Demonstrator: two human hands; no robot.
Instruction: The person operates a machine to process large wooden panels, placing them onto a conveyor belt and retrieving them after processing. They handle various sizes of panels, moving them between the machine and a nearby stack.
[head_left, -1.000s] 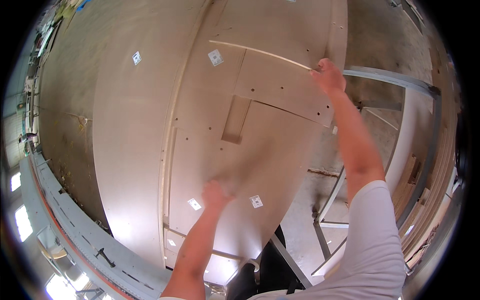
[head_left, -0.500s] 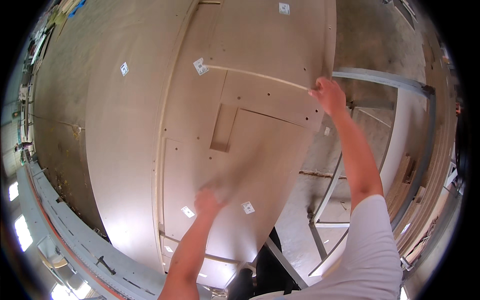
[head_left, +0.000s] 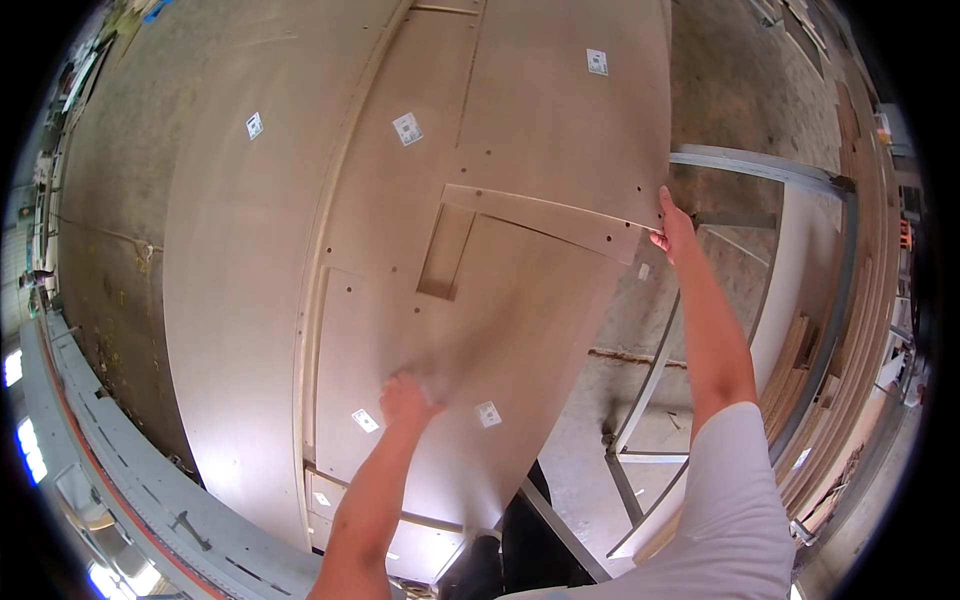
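My right hand (head_left: 676, 228) grips the near right corner of a large brown board (head_left: 560, 120), thumb over the edge and fingers curled under it. A white label sits on this board. Its near edge lies just beyond a rectangular cutout (head_left: 437, 270) in the board beneath. My left hand (head_left: 404, 400) is closed, low over the nearer brown board (head_left: 520, 330), between two white labels (head_left: 365, 420). A pale blur shows by its fingers; what it holds, if anything, cannot be made out.
A long, plain brown board (head_left: 240, 300) lies along the left. Grey metal frame bars (head_left: 760, 163) stand at the right, with stacked boards (head_left: 835, 350) beyond. A grey machine beam with an orange strip (head_left: 130, 480) runs along the lower left.
The board in my right hand has come toward me, its near edge covering some holes and nearing the cutout. My right hand moved nearer with it; my left hand stays about in place.
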